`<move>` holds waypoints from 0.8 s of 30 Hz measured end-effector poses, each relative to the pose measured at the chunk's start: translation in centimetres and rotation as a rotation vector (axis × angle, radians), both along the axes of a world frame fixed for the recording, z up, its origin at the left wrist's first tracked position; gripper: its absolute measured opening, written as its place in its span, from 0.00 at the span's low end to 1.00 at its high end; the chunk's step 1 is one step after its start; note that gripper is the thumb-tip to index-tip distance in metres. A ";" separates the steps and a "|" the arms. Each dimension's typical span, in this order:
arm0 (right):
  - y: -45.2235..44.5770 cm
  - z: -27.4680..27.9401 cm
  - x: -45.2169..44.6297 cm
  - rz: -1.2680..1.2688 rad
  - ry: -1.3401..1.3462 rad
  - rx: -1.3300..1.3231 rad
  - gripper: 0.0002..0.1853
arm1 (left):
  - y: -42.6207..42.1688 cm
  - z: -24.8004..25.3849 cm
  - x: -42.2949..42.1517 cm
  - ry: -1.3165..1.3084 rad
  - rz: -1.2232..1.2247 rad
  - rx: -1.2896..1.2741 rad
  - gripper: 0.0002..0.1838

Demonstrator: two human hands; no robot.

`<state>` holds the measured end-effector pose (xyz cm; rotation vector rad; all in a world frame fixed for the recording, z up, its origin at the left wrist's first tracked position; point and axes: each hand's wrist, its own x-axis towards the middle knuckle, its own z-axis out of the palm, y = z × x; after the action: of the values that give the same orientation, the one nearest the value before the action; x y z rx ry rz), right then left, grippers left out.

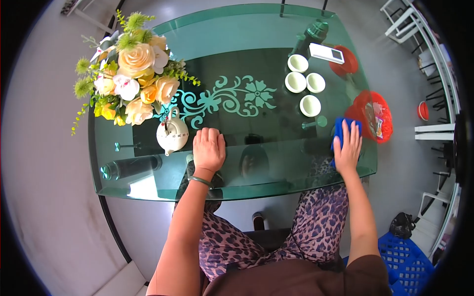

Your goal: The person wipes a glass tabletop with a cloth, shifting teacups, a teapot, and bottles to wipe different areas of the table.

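The right hand [348,143] lies palm down on a bright blue rectangular cloth [339,128], its fingers a little spread and seemingly pressing the fabric rather than pinching it; the cloth sits directly beneath them, on the green glass tabletop [276,185], near its right edge. The step in hand looks like wiping the glass. Well to the left of that grip, the left hand [209,150] rests palm down, fingers close together, perhaps bracing (whether anything lies under its palm, I cannot tell). The next move seems to call for even downward pressure and a steady slide, without the cloth slipping over the edge. Ahead of the grip and somewhat left, four small round white cups [310,105] would block a forward sweep, with a white rectangular device with a small dark screen [326,53] beyond them. To the right of the grip is a red plastic basket [388,113], lower than the glass. Just left of the left hand, apart from it, stands a rounded white teapot [172,135]; farther on, a large bouquet of peach, yellow and white flowers [133,74] crowds that side, so a wide leftward pass must skirt both.
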<state>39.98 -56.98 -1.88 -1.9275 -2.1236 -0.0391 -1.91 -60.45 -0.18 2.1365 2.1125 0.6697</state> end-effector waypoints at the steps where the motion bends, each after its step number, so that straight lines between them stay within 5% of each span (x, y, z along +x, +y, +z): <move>1: 1.7 -0.8 0.5 -0.079 -0.024 0.012 0.31 | 0.1 0.0 0.0 0.011 0.000 0.002 0.06; 6: 6.5 -1.7 -1.3 -0.343 -0.104 -0.033 0.32 | -0.1 -0.1 0.1 0.046 0.012 0.000 0.06; 12: -2.9 2.1 -2.4 0.444 -0.007 -0.153 0.33 | -0.1 0.1 0.1 0.003 -0.001 0.013 0.06; 16: 0.0 3.0 1.2 0.634 -0.024 -0.200 0.32 | 0.0 0.0 0.3 0.024 0.001 0.015 0.06; 20: 3.4 0.3 -0.3 0.108 0.013 0.025 0.31 | 0.0 0.0 0.2 0.046 0.008 -0.003 0.05; 24: 4.0 -0.3 -1.3 -0.008 -0.004 0.037 0.31 | 0.0 0.3 0.2 0.053 0.006 -0.012 0.06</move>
<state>38.72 -52.99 -2.21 -1.9164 -2.1023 -0.0833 -1.71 -60.42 0.09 2.1666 2.1448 0.6060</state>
